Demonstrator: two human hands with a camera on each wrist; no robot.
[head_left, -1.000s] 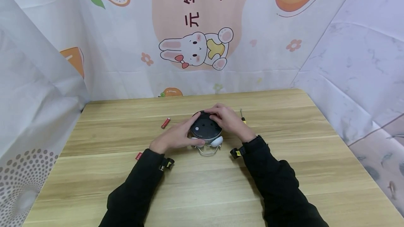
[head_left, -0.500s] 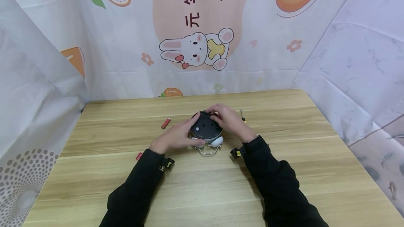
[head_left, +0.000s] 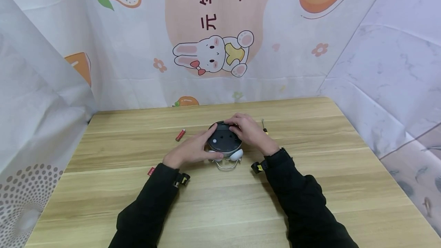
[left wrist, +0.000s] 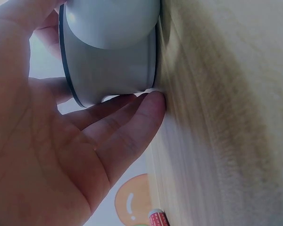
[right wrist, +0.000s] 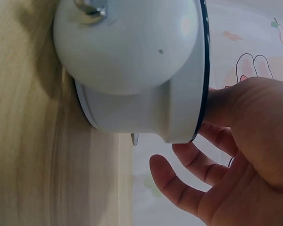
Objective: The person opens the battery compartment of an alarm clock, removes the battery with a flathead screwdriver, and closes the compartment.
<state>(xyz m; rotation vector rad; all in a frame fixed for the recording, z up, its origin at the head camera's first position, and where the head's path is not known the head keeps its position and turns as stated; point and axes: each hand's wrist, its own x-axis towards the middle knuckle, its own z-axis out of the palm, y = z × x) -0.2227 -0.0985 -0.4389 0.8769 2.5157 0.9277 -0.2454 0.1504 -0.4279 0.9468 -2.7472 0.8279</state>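
Observation:
A twin-bell alarm clock (head_left: 225,141) lies face down on the table in the head view, its black back up and its white bells and wire handle towards me. My left hand (head_left: 193,148) grips the clock's left side, thumb by a bell, fingers around the far side. In the left wrist view, the fingertips (left wrist: 153,101) of that hand are against the casing near the tabletop. My right hand (head_left: 249,131) has index finger and thumb on the upper right of the black back; what lies beneath them is hidden. Its other fingers (right wrist: 177,186) hang loosely bent beside the casing.
A red battery (head_left: 180,135) lies left of the clock. Another small red item (head_left: 151,170) shows beside the left sleeve, partly covered. Right of the clock, behind the right hand, lies a screwdriver (head_left: 264,126). A printed curtain (head_left: 138,68) hangs behind the wooden table (head_left: 220,209).
Both hands stay on the clock in nearly the same place. The right index finger and thumb shift very slightly on the clock's back. The small red items and screwdriver stay put.

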